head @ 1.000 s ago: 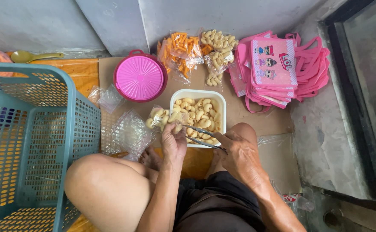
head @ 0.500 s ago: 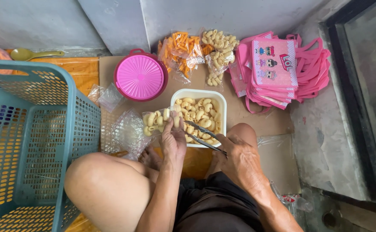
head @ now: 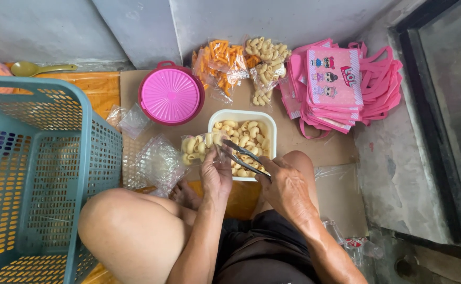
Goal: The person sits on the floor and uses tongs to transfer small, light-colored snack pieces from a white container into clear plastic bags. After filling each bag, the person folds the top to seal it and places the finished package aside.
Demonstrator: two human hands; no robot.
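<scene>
My left hand holds a small clear plastic bag partly filled with pale curled snacks, beside the left rim of a white rectangular tub. The tub holds many more of the same curled snacks. My right hand grips metal tongs, whose tips reach over the tub toward the mouth of the bag. Both hands are above my knees, close together.
A teal plastic basket stands at the left. Empty clear bags lie by it. A pink round lidded container, filled bags of orange sticks and of pale snacks, and a stack of pink tote bags sit behind the tub.
The bag in my left hand has shifted slightly and the tongs have moved from the tub toward the bag's mouth.
</scene>
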